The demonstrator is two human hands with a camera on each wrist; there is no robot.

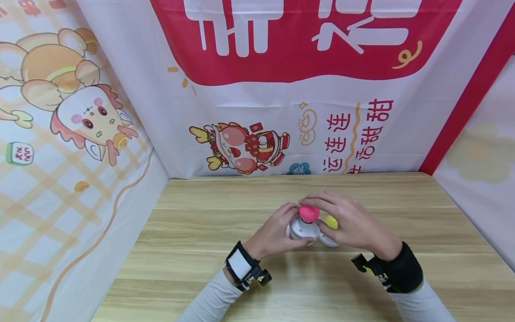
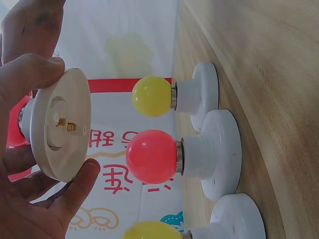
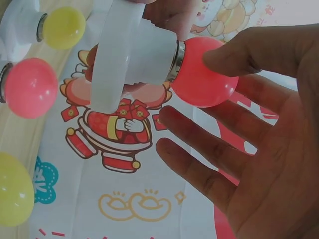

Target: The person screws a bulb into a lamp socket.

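Observation:
My left hand grips a round white lamp socket by its rim, raised off the table. Two small brass-coloured screws show on the socket's underside in the left wrist view. A pink bulb sits in this socket, its metal collar partly visible at the mouth. My right hand holds the bulb between thumb and index finger, while its other fingers spread out alongside. In the head view the hands and the raised socket hide most of the lamps below.
On the wooden table, a pink bulb in a white socket stands between two yellow bulbs, one farther off and one nearer. A printed cloth hangs behind the table, with more cloth at both sides.

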